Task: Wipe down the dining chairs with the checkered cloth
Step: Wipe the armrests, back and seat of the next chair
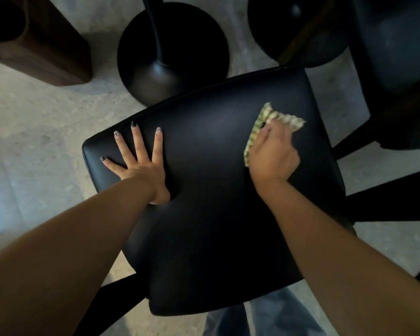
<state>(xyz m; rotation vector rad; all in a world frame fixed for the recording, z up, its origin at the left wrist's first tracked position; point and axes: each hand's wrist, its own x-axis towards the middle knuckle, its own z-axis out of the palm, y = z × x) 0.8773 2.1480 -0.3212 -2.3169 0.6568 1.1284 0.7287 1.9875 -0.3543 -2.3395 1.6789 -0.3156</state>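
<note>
A black padded chair seat (211, 209) fills the middle of the head view. My left hand (141, 163) presses flat on its left part with fingers spread straight. My right hand (273, 154) grips the bunched green-and-cream checkered cloth (285, 118) and holds it against the seat's right far part. Most of the cloth is hidden under my fingers; its ends stick out beyond and to the left of the hand.
A round black pedestal base (172, 52) stands on the pale floor (34, 132) just beyond the seat, with a second one (298, 30) to its right. Another dark chair (395, 57) is at the right edge. A brown wooden block (46, 52) sits far left.
</note>
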